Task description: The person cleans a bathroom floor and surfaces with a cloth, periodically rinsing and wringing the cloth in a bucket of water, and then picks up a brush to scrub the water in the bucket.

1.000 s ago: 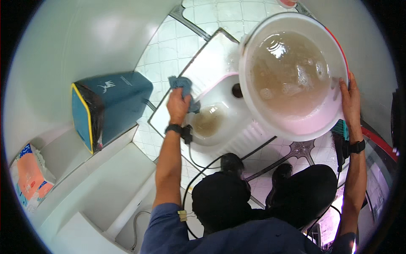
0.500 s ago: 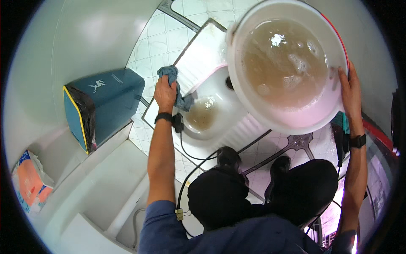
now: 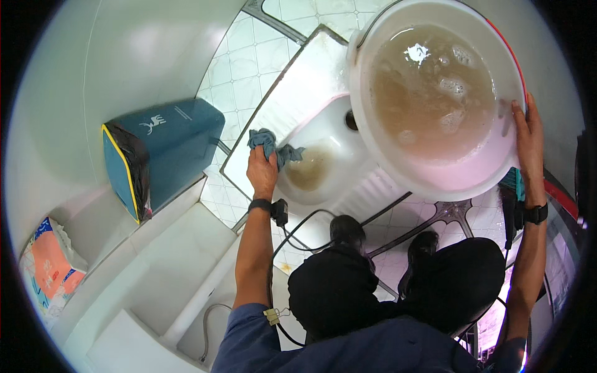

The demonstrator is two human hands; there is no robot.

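Closed on a blue rag (image 3: 272,144), the left hand (image 3: 262,174) scrubs the squat toilet (image 3: 323,165) while the right hand (image 3: 527,140) steadies the murky-water basin (image 3: 435,180) above it.

The basin (image 3: 435,99) covers part of the squat toilet (image 3: 323,161), and its top rim is cut off by the picture's edge. The murky water hides its bottom. The right hand (image 3: 528,146) shows only fingers and back; its palm lies behind the basin's rim.
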